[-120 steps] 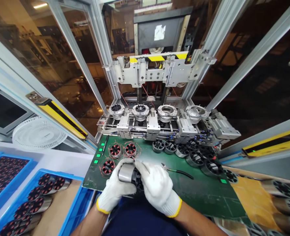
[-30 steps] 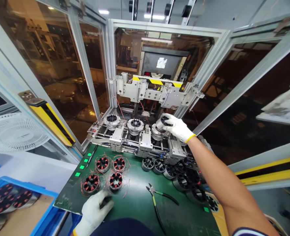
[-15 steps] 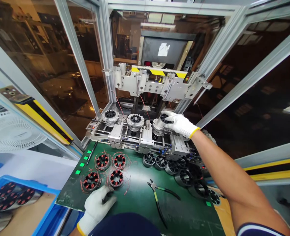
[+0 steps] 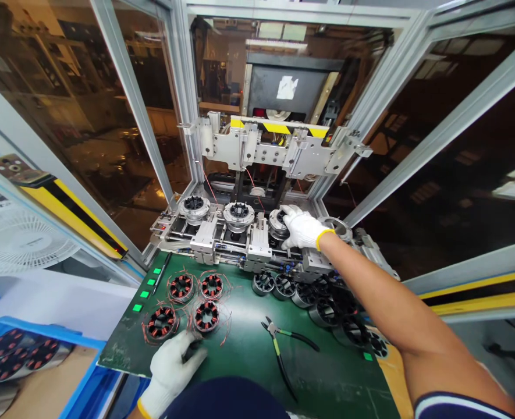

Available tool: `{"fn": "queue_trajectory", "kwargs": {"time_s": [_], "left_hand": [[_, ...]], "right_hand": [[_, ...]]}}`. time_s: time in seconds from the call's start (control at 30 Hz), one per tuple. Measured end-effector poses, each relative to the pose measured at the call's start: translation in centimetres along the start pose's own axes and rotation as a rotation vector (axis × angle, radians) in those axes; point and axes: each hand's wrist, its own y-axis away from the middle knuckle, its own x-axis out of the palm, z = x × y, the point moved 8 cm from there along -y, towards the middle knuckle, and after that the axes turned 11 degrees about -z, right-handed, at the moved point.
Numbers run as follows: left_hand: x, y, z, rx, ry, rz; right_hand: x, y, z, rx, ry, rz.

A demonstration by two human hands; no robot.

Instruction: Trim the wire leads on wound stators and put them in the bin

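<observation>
White gloves cover both my hands. My right hand (image 4: 301, 228) is wrapped over a black-and-metal stator core (image 4: 280, 216) at the third round holder (image 4: 277, 231); its fingers hide much of the core. Two more unwound stator cores sit in the holders to the left, one in the middle holder (image 4: 238, 210) and one in the leftmost holder (image 4: 194, 203). My left hand (image 4: 176, 364) rests on the green table, thumb and fingers apart around a dark gap. It is beside several wound stators (image 4: 206, 316) with red copper coils and loose wire ends.
Side cutters (image 4: 279, 343) with black-green handles lie mid-table. Several bare stator cores (image 4: 325, 313) line the right back edge. A blue bin (image 4: 82, 372) with wound stators stands left. The winding machine's plate (image 4: 274, 151) hangs above the holders. Yellow-black bars (image 4: 74, 215) flank the opening.
My right hand has moved left and down, and the stator core sits lower in the third holder. A fourth ring-shaped holder shows behind my wrist. My left hand has stayed put.
</observation>
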Motion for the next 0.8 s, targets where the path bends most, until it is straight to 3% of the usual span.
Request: {"fn": "queue_trajectory", "kwargs": {"time_s": [0.13, 0.2, 0.33, 0.43, 0.5, 0.57, 0.63, 0.67, 0.73, 0.8], "left_hand": [[0.0, -0.4, -0.1, 0.005, 0.036, 0.014], [0.0, -0.5, -0.1, 0.024, 0.066, 0.027], [0.3, -0.3, 0.1, 0.097, 0.132, 0.094], [1.3, -0.1, -0.3, 0.174, 0.162, 0.195], [2.2, 0.1, -1.3, 0.232, 0.169, 0.282], [3.0, 0.3, -2.5, 0.268, 0.162, 0.346], [3.6, 0.3, -3.6, 0.269, 0.144, 0.358], [3.8, 0.3, -4.0, 0.263, 0.137, 0.356], [4.3, 0.2, -4.9, 0.254, 0.136, 0.359], [4.8, 0.3, -5.7, 0.251, 0.149, 0.377]], "right_hand": [[-0.9, 0.4, 0.5, 0.006, -0.02, -0.081], [-2.7, 2.3, 1.3, 0.059, -0.09, -0.217], [-5.8, 11.7, 5.4, 0.237, -0.305, -0.675], [-3.9, 20.2, 8.0, 0.389, -0.364, -0.775], [-1.2, 26.3, 6.6, 0.582, -0.299, -0.731], [1.7, 33.8, 1.9, 0.936, -0.153, -0.659], [4.9, 41.8, -3.5, 1.362, 0.007, -0.397], [6.7, 44.9, -5.6, 1.484, 0.024, -0.195], [8.6, 48.3, -8.4, 1.503, -0.014, -0.083], [10.0, 48.5, -9.6, 1.374, -0.068, -0.054]]}}
